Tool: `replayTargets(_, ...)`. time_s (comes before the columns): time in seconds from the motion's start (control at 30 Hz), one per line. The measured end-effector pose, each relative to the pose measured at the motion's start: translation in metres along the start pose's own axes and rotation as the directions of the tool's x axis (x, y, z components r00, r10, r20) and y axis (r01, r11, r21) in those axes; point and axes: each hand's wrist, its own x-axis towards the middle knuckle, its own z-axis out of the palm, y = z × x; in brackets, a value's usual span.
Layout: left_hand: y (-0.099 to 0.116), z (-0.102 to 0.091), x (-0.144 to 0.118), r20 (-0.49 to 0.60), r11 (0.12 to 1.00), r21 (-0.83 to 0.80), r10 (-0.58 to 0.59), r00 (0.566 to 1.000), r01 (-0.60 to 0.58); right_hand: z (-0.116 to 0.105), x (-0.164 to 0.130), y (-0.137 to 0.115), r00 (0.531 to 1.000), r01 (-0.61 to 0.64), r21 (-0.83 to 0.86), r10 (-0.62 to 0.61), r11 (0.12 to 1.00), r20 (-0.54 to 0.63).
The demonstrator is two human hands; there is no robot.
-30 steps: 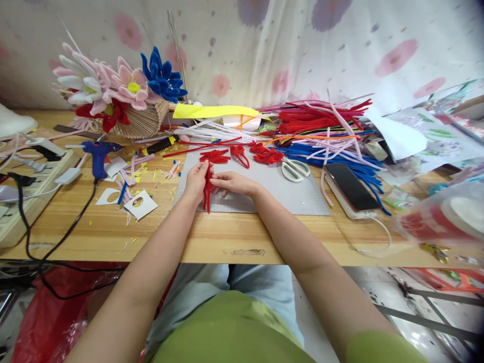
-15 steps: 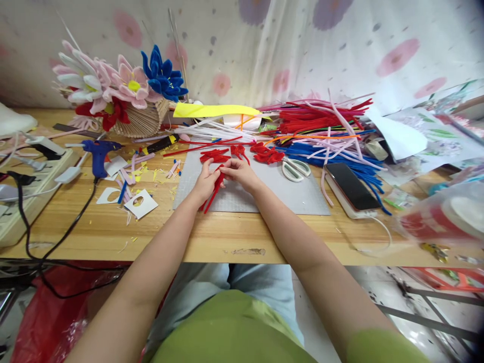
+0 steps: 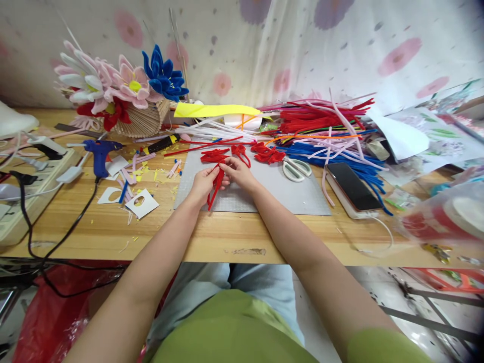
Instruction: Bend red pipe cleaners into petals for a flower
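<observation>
Above the grey cutting mat, my left hand pinches red pipe cleaners, whose ends hang down toward the mat's front edge. My right hand meets the left at the top of the same pipe cleaners, its thumb and fingertips closed on them. The fingers partly hide the bend they grip. Just behind my hands lie bent red pipe cleaner pieces and a red loop. Farther right rests a red cluster of shaped pieces, touching the scissors with pale handles.
On the left are a blue glue gun, a power strip, card scraps and a basket of fuzzy flowers. Piles of red and blue pipe cleaners lie back right, near a phone and a bagged cup.
My hands have shifted very slightly, and the hanging ends of the red pipe cleaners have drawn closer together and moved a little right. The surroundings stay the same.
</observation>
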Motion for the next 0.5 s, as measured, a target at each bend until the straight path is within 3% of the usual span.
replayTargets(0.07, 0.0007, -0.0006, -0.0004, 0.009, 1.000, -0.008, -0.021, 1.000, 0.021, -0.0040, -0.0019, -0.0006, 0.989, -0.058, 0.087, 0.045, 0.995, 0.141)
replayTargets(0.13, 0.0019, -0.0007, -0.0008, 0.041, 0.997, -0.024, -0.072, 0.997, 0.073, -0.0068, -0.0032, -0.0013, 0.988, -0.044, 0.097, 0.029, 0.994, 0.154)
replayTargets(0.3, 0.0041, -0.0014, -0.0010, 0.128, 0.985, -0.049, -0.158, 0.979, 0.166, -0.0052, -0.0010, -0.0021, 0.985, 0.128, -0.162, -0.144, 0.979, -0.096)
replayTargets(0.4, 0.0049, -0.0036, -0.0013, 0.182, 0.987, -0.027, -0.149, 0.972, 0.156, -0.0017, 0.0000, -0.0032, 0.962, 0.149, -0.291, -0.206, 0.945, -0.179)
replayTargets(0.5, 0.0060, -0.0050, -0.0028, 0.212, 0.985, 0.035, -0.172, 0.962, 0.168, -0.0018, -0.0005, -0.0049, 0.944, 0.132, -0.304, -0.213, 0.944, -0.250)
